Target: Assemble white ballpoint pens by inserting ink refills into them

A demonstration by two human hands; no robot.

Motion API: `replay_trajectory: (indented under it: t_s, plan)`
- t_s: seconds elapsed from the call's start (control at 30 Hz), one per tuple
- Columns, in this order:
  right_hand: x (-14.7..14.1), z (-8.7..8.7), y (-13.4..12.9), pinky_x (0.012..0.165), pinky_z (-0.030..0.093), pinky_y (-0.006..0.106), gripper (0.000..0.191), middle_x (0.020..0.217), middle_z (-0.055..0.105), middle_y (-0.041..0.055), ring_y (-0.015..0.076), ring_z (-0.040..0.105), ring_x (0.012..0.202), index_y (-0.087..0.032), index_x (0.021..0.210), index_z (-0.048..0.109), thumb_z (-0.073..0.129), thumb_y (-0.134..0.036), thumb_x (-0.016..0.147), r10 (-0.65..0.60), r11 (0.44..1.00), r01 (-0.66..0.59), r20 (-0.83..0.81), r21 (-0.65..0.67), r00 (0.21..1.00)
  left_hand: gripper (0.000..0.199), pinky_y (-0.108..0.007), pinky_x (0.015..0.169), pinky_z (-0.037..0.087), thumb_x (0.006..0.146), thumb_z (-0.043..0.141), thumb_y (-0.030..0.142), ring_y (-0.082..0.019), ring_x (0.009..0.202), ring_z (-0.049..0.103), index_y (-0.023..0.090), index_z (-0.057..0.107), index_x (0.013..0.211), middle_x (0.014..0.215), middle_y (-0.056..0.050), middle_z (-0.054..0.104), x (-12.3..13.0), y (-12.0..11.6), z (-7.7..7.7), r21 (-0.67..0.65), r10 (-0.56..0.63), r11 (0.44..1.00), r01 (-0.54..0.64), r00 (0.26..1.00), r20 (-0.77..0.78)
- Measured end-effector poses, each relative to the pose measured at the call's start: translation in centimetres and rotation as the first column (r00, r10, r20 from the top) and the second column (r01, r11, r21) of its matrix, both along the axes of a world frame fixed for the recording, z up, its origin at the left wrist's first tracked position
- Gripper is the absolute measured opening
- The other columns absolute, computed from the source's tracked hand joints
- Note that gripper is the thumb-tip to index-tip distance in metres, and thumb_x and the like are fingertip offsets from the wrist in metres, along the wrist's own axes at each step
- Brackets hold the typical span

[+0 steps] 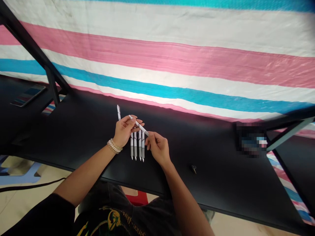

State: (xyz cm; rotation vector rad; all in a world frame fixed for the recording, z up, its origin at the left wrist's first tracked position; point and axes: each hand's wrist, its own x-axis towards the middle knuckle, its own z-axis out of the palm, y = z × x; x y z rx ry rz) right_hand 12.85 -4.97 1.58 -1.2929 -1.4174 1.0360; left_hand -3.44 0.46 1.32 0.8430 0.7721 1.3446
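A white pen with a grey grip [142,127] slants between my two hands above the black table. My left hand [124,130], with a coiled band at its wrist, pinches the pen near its white upper end. The fingers of my right hand [158,146] close round the grey grip end, hiding the tip. Several matching pens [136,147] lie side by side on the table beneath, silver tips toward me, their upper parts partly behind my left fingers. Another white pen [118,112] lies beyond my left hand, its lower part hidden by it.
A small dark object [194,169] rests on the black table [211,186] to the right. Farther right is a blurred-out dark item [252,141]. A phone-like slab [28,95] lies at far left. Black frame bars and a striped sheet [172,62] bound the table's back.
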Motion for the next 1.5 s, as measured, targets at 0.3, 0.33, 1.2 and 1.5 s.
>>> replay_trajectory:
  t_s: [0.3,0.33,1.2,1.5]
  plan:
    - [-0.18,-0.59,0.20,0.062,0.053,0.028,0.023,0.079,0.069,0.0033,0.0141,0.062,0.064,-0.021,0.103,0.076,0.060,-0.035,0.094,-0.177,0.945,0.122,0.160,0.305,0.971,0.035,-0.038,0.081,0.063,0.078,0.079,0.043,-0.026,0.089,0.075,0.013,0.067,0.091,0.090,-0.009,0.074,0.39,0.07,-0.38,-0.030,0.074,0.997,-0.074,0.997,0.004]
    - [-0.23,-0.60,0.24,0.069,0.056,0.030,0.021,0.087,0.071,0.0049,0.0161,0.066,0.073,-0.022,0.104,0.076,0.062,-0.034,0.093,-0.193,0.932,0.136,0.142,0.336,0.971,0.035,-0.038,0.082,0.062,0.077,0.079,0.043,-0.026,0.090,0.075,0.013,0.067,0.091,0.090,-0.009,0.074,0.39,0.12,-0.39,-0.043,0.082,0.996,-0.081,0.997,0.005]
    - [-0.12,-0.84,0.55,0.080,0.059,0.035,0.032,0.109,0.067,0.0080,0.0191,0.068,0.093,-0.024,0.121,0.066,0.066,-0.032,0.090,-0.118,0.969,0.122,-0.032,0.213,0.992,0.037,-0.036,0.079,0.062,0.076,0.080,0.044,-0.026,0.092,0.075,0.014,0.066,0.093,0.092,-0.009,0.074,0.27,0.48,-0.61,-0.075,0.110,0.991,-0.109,0.994,0.007]
    - [-0.05,-0.51,0.45,0.079,0.058,0.033,0.036,0.115,0.065,0.0078,0.0182,0.066,0.091,-0.025,0.123,0.063,0.067,-0.028,0.087,-0.134,0.954,0.095,0.119,0.284,0.984,0.038,-0.037,0.081,0.062,0.075,0.080,0.046,-0.024,0.089,0.075,0.014,0.066,0.092,0.090,-0.009,0.074,0.08,0.71,-0.66,-0.061,0.121,0.991,-0.121,0.993,-0.002]
